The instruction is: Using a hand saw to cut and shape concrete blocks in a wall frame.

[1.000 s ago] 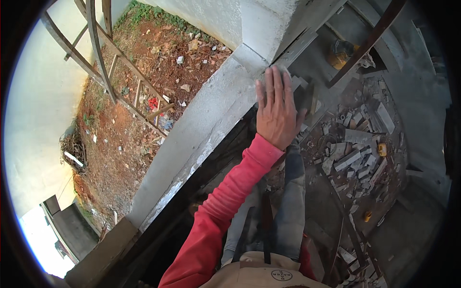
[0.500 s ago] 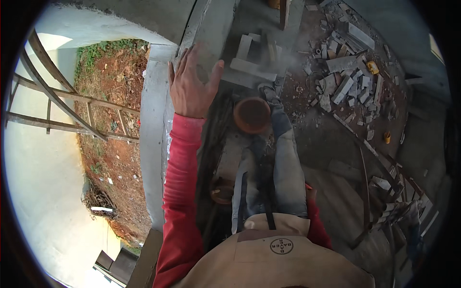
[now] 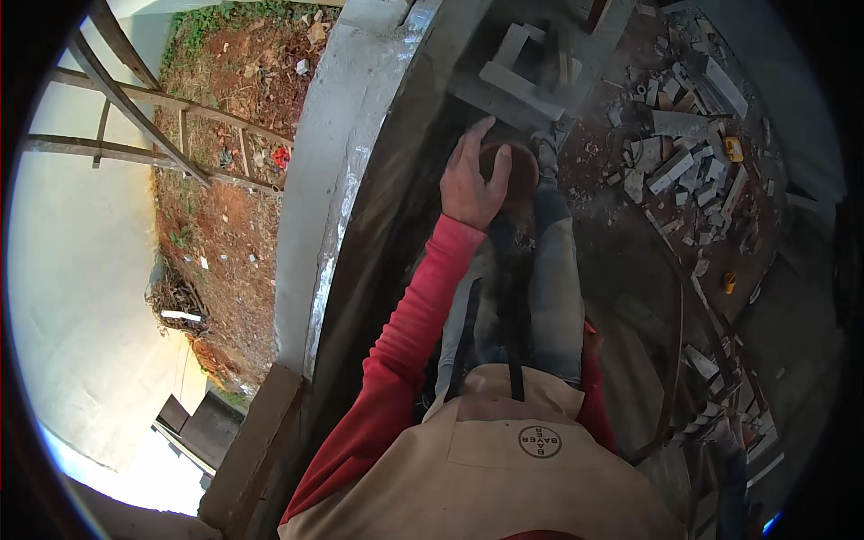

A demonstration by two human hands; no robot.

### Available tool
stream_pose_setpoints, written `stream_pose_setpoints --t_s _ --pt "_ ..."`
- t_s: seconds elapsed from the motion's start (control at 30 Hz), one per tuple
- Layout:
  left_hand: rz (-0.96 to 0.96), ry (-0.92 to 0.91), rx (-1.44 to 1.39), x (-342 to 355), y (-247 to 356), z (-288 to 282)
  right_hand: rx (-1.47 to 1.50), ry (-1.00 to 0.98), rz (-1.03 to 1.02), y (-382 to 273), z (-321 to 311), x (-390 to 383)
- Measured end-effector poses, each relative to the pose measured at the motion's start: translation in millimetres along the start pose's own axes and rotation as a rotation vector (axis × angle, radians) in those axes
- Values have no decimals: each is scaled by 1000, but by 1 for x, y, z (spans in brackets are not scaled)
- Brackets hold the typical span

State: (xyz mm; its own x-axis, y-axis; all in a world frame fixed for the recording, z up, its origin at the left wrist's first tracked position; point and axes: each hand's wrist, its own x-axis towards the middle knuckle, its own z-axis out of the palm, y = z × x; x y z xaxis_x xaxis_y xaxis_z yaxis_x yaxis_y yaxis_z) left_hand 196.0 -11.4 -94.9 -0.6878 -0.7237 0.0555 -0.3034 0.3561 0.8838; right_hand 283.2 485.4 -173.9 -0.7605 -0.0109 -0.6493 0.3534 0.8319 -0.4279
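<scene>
Concrete ledge [image 3: 315, 198] is running left of the left hand [image 3: 472, 186]. Empty fingers, thumb spread wide, are partly covering the round brown pot [image 3: 524, 171] beyond; contact unclear. Right hand is hiding past a red sleeve [image 3: 594, 391]; cannot tell its state.

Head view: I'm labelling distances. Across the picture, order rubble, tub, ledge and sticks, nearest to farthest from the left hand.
1. Tub: partly behind the left hand.
2. Ledge: to its left.
3. Rubble: farther off, right.
4. Sticks: far left, beyond the ledge.
</scene>
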Motion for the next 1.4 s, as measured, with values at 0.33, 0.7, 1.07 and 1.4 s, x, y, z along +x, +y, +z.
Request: stream_pose_setpoints --t_s 0.33,0.7,1.07,1.4 --pt "-1343 -367 -630 -389 -168 -24 -150 -15 -122 -4 -8 23" --pt "-1580 27 -1025 -469 -96 -23 -220 -274 -224 -10 -36 62" --pt "-1278 -337 -709 -420 -113 -41 -483 -85 -181 17 -23 65" --pt "-1228 -554 -317 -340 -84 -73 -168 116 160 -73 -7 -3"
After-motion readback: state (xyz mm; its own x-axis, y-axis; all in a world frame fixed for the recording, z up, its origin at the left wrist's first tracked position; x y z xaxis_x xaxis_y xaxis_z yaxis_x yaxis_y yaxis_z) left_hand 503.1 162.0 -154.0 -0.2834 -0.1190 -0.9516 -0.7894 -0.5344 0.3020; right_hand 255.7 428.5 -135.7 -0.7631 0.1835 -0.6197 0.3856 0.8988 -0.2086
